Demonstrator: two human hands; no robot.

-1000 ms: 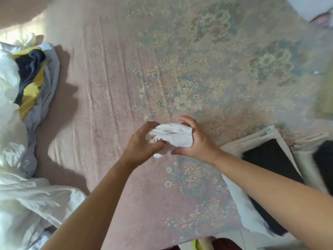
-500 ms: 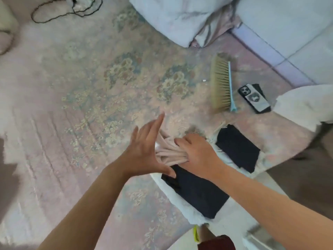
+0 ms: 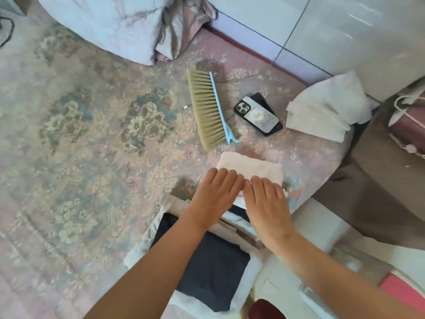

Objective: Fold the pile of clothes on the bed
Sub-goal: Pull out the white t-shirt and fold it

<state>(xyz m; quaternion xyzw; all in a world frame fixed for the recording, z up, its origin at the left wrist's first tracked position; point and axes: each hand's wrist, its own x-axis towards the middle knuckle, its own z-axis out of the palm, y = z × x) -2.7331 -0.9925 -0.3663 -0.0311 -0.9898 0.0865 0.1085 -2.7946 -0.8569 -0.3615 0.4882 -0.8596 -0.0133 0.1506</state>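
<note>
**Both hands flat on a folded pale pink cloth**

The left hand and the right hand lie side by side, palms down, on the near edge of a folded pale pink cloth that sits on the flowered bed cover. The fingers of both hands are straight and close together, pressing on the cloth and gripping nothing. Just nearer than the fingers, under the wrists and forearms, lies a dark folded garment on white fabric. Beyond the fingertips lies a brush with a light blue back, and to its right a phone face down. Further right lies a white folded cloth.
</note>
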